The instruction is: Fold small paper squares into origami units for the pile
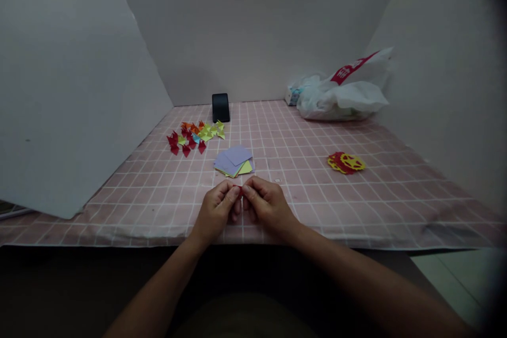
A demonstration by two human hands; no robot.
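Observation:
Near the table's front edge, my left hand point(219, 203) and my right hand point(264, 202) meet, thumbs close together. Both pinch a small piece of red paper point(239, 190), mostly hidden by the fingers; its folded shape is too small to make out. Just beyond the fingertips lies a loose stack of square paper sheets point(234, 159), lilac on top with yellow and green edges showing below. Farther back on the left is a group of small folded paper figures point(194, 137) in red, orange, yellow and blue.
A black phone point(221, 108) leans upright at the back. White plastic bag point(344, 96) and a tissue box point(292, 95) sit at the back right. Red and yellow cut-out discs point(346, 162) lie on the right of the pink checked tablecloth point(301, 169). White panels stand around the table.

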